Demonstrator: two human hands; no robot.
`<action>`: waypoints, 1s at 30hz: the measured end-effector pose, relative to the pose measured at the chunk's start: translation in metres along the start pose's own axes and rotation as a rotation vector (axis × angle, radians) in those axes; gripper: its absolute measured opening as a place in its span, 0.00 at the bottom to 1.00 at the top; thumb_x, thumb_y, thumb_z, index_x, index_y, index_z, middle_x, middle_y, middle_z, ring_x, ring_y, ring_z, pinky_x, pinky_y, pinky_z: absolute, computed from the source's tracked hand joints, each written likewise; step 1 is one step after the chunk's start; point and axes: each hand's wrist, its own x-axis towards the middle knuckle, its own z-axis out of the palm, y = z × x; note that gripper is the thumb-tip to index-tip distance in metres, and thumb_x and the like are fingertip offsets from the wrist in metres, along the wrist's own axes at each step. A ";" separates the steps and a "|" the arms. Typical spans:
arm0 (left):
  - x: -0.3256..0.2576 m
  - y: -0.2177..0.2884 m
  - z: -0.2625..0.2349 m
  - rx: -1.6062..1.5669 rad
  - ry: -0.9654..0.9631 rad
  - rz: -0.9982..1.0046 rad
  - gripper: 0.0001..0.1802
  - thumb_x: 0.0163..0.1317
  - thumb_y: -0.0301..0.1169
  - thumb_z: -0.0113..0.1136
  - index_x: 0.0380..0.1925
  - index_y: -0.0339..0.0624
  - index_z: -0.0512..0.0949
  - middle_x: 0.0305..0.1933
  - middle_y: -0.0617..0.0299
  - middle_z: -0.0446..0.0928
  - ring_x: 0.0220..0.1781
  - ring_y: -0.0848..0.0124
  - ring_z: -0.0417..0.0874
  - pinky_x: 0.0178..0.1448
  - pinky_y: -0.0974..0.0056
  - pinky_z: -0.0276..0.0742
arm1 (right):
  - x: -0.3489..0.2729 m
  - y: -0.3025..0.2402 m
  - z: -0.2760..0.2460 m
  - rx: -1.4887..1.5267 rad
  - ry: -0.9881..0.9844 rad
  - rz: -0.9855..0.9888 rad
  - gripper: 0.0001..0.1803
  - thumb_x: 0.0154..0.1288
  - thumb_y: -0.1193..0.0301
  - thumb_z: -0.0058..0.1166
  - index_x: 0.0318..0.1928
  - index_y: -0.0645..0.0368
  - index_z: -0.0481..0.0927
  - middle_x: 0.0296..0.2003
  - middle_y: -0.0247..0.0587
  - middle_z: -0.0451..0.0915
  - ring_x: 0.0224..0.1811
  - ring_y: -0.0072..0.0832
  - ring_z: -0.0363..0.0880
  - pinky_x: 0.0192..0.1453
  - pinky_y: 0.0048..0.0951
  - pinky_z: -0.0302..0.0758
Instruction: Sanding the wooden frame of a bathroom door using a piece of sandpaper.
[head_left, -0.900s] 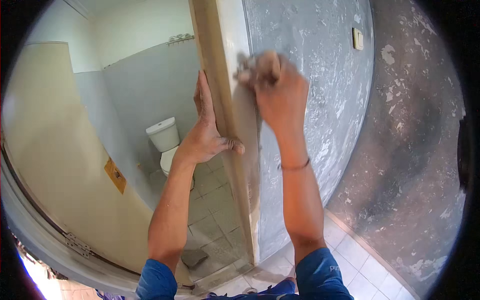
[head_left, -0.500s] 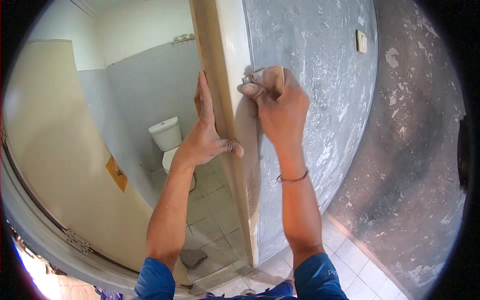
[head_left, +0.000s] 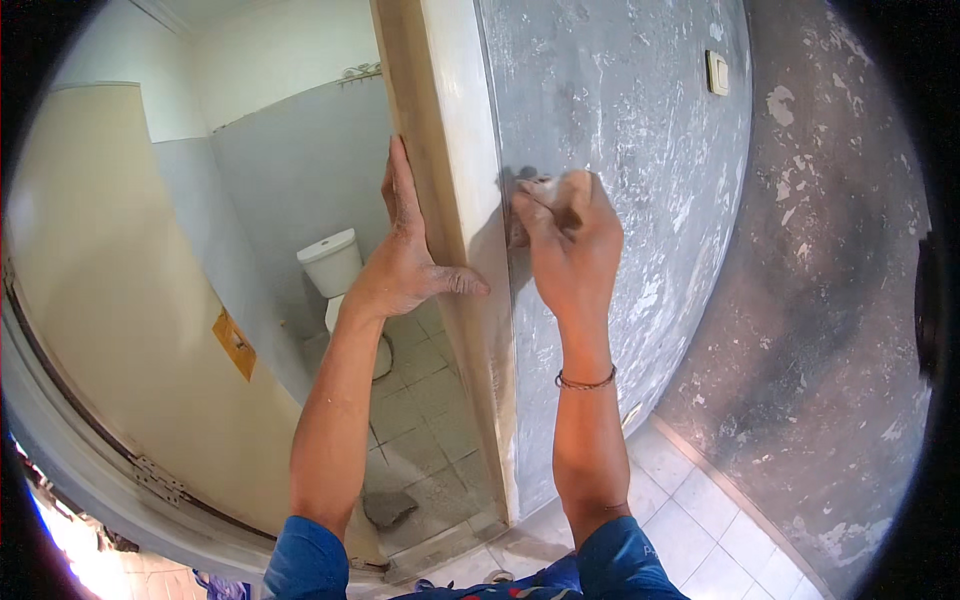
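My left hand (head_left: 405,265) rests against the wooden door frame (head_left: 440,150), its fingers stretched up along the inner side and its thumb across the front face. It grips nothing. My right hand (head_left: 575,245) is closed in a pinch around a small pale flat piece (head_left: 545,189), mostly hidden by the fingers, so its exact kind is unclear. That piece is at the grey wall (head_left: 600,90), just right of the frame. A dark smudge shows on the wall by the fingertips. Grey dust coats the fingers of both hands.
A cream door (head_left: 110,230) stands at the left, with an orange patch (head_left: 234,345) on it. Through the doorway are a white toilet (head_left: 331,262) and a grey lump (head_left: 388,510) on the tiles. A light switch (head_left: 717,73) sits on the wall; a mottled wall (head_left: 800,300) lies right.
My right hand has moved slightly down and right, away from the frame's edge and onto the grey wall. My left hand stays in nearly the same place on the frame.
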 end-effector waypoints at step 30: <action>0.000 -0.002 0.010 -0.052 0.074 0.055 0.90 0.19 0.34 0.85 0.69 0.55 0.17 0.76 0.47 0.26 0.78 0.50 0.31 0.78 0.47 0.43 | -0.036 0.002 -0.009 -0.436 -0.101 -0.580 0.22 0.47 0.84 0.57 0.47 0.59 0.79 0.55 0.40 0.78 0.50 0.42 0.78 0.51 0.38 0.77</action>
